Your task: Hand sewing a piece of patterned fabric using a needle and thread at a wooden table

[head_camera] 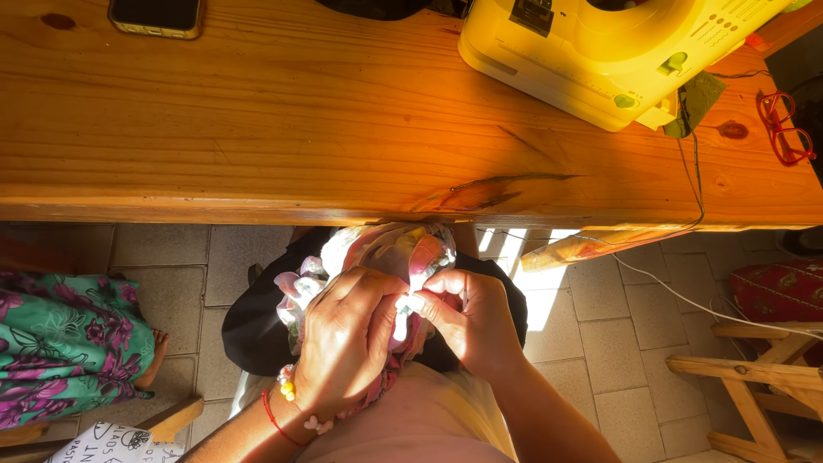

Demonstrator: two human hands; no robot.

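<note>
Left hand and right hand, frame centre: fingers pinched on ruffled pink fabric below wooden table edge; sewing machine upper right.

I see a varnished pine table in warm sunlight, a grey tiled floor below, and a wooden chair frame at right.

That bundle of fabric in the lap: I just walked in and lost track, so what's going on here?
A person seated at a wooden table holds a bunched, ruffled piece of pink and white fabric in their lap. The left hand grips the bundle, while the right hand pinches a small part of it at the fingertips. A sewing machine, a phone and red glasses sit on the table untouched.
</note>
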